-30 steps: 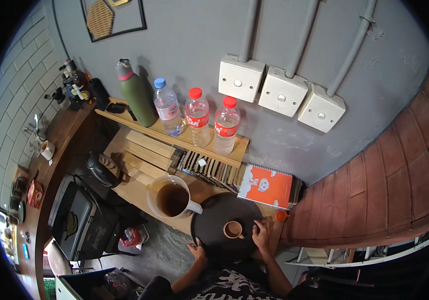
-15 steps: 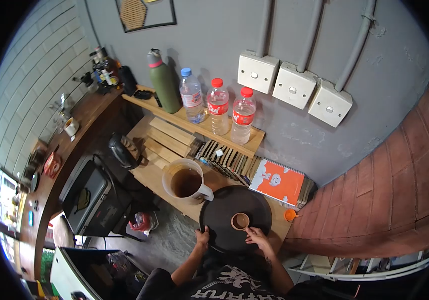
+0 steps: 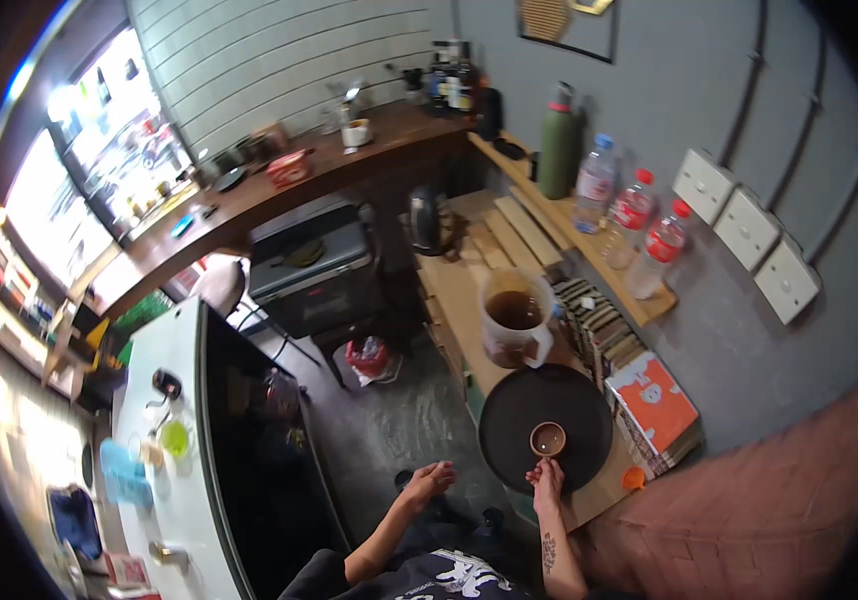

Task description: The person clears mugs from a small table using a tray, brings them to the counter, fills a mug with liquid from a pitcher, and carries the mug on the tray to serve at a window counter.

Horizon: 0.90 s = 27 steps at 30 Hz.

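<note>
My right hand (image 3: 546, 484) is closed at the near side of a small round brown cup (image 3: 548, 439), apparently on its short handle. The cup is over a round black tray (image 3: 511, 415), and its inside looks brown. My left hand (image 3: 430, 482) is in the air left of the tray, fingers loosely bent and apart, with nothing visible in it. Just beyond the tray stands a clear plastic pitcher (image 3: 501, 345) of dark brown liquid, its handle towards the tray.
An orange scoop-like item (image 3: 633, 478) lies right of the tray, near an orange-covered notebook (image 3: 652, 402). Water bottles (image 3: 658, 257) and a green flask (image 3: 555, 150) stand on the wall shelf. A black kettle (image 3: 429, 222) is further back. A white-topped counter (image 3: 164, 330) is at left.
My left hand has let go of the tray's edge and moved away from it. The view has swung left, bringing the white-topped counter into sight. My right hand stays at the cup.
</note>
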Tool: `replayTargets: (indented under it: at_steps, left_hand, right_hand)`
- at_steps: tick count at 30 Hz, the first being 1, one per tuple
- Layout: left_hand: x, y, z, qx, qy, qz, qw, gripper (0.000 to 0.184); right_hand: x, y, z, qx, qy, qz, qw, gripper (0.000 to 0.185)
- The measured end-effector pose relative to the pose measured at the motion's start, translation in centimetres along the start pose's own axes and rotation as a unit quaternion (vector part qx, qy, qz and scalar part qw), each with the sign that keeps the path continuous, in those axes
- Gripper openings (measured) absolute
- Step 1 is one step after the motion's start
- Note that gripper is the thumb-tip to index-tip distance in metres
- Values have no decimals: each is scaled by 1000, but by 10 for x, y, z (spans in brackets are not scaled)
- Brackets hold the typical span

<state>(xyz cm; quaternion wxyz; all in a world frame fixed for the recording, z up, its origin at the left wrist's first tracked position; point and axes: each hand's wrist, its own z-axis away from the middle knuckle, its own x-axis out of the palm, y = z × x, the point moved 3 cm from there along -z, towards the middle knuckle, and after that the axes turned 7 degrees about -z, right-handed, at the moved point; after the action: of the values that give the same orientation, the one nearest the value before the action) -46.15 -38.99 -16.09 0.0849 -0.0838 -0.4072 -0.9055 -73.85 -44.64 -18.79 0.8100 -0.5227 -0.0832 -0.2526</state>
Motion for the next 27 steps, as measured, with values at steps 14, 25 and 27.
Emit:
replayTargets:
  at_steps: [14,25,27]
  left_hand:
    - [-210,26,205,279,243,16,929,40]
    - [-330,-41,431,309,515,87,794,44]
    - [-330,-63,450,293,549,82,778,53]
  right_hand:
    - [300,88,154,179,-396,248,866,29]
    - [475,226,357,310,-737,390,456,30]
    - [493,244,381,326,-769,401,377,31]
